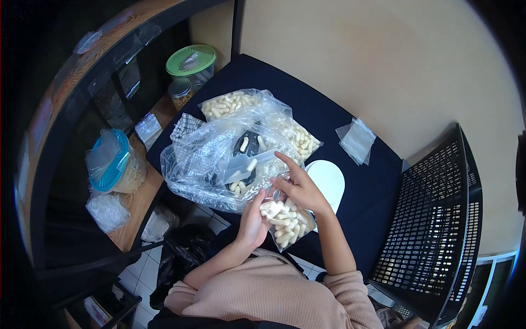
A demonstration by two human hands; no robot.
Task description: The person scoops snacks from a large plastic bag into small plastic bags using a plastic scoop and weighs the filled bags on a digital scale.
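In front of my body is a small clear plastic bag [289, 223] filled with cream-coloured, finger-shaped snacks. My left hand [253, 226] is closed around its left side near the top. At the bag's mouth, my right hand [301, 189] stretches out its index finger, while its thumb and partly hidden other fingers grip the plastic. Just beyond both hands lies a large, crumpled clear plastic bag [192, 159], with several loose snacks and a translucent plastic piece [235, 170] in its middle. Right of the bag, a white round-ended object [330, 181] is partly covered by my right arm.
Filled snack bags [226, 104] lie at the back of the dark-covered table [378, 181]. Flat clear bags [357, 141] rest at the right, near a black perforated crate [424, 219]. Left, a wooden shelf holds a blue-lidded tub [131, 170], a jar [181, 93] and a green-lidded container [192, 60].
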